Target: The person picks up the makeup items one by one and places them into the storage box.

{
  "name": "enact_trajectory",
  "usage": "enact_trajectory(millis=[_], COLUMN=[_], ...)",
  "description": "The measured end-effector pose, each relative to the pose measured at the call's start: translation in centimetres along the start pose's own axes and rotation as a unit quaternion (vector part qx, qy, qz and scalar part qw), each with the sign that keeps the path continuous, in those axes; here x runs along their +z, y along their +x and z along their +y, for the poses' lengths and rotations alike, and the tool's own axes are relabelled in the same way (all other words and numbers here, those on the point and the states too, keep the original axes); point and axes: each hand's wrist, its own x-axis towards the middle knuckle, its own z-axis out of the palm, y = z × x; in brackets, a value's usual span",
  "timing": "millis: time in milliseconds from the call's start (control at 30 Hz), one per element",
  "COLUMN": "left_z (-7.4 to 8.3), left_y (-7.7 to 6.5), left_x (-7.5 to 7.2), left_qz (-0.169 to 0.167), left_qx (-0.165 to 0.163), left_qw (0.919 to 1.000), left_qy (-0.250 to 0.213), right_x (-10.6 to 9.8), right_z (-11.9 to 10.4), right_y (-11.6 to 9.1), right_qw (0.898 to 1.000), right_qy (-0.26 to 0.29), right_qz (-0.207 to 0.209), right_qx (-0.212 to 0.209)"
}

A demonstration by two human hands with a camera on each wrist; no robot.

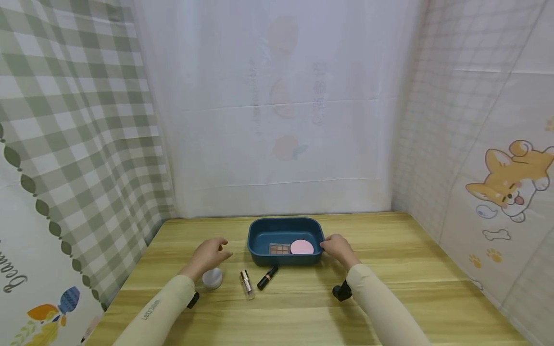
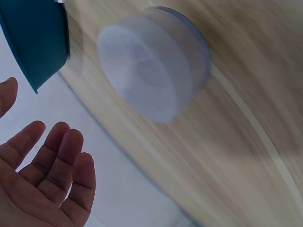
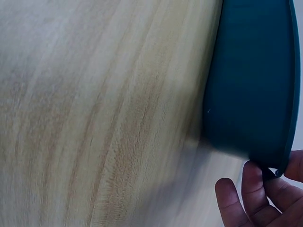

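Note:
A dark teal plastic bin point(image 1: 285, 260) stands toward the back of the table, with a pink round puff or compact point(image 1: 301, 247) and a palette of brownish squares point(image 1: 279, 249) inside. My right hand point(image 1: 339, 248) pinches the bin's rim at its right side; in the right wrist view the fingers point(image 3: 253, 187) lie below the rim and the thumb is across from them. Left of the bin, my left hand point(image 1: 210, 253) hovers with loosely bent fingers and holds nothing. Under its wrist stands a small round jar with a whitish lid point(image 1: 212, 278), larger in the left wrist view.
In front of the bin lie a black lipstick tube point(image 1: 267, 278) and a clear tube with a metallic cap point(image 1: 247, 284). They rest on a wood-grain table point(image 1: 294, 317). A white cloth point(image 1: 281, 144) hangs behind, with patterned cloths at both sides.

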Motion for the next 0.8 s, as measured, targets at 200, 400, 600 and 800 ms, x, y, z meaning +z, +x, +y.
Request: enact_trajectory(millis=[200,400,600,800], left_z=[-1.2,-2.8,-4.2,-5.0], left_y=[-1.4,-2.8,-4.0,-4.6], left_x=[-0.5,-0.6,-0.1,0.5], left_qz=[-0.010,-0.003,-0.012,-0.014], left_qx=[-0.003,0.018,0.029,0.024], left_qw=[0.9998,0.9984,0.9963,0.9955], left_qy=[0.017,0.053,0.080,0.090], right_x=[0.0,-0.1,0.0,0.1], right_z=[-0.1,-0.3,-0.1,-0.2], right_y=[0.0,-0.2,-0.3,-0.2], right_qw=[1.000,1.000,1.000,1.000], right_qy=[-0.018,-0.022,-0.015,-0.012], right_qz=[0.006,0.002,0.003,0.002], right_qx=[-0.004,0.000,-0.002,0.000])
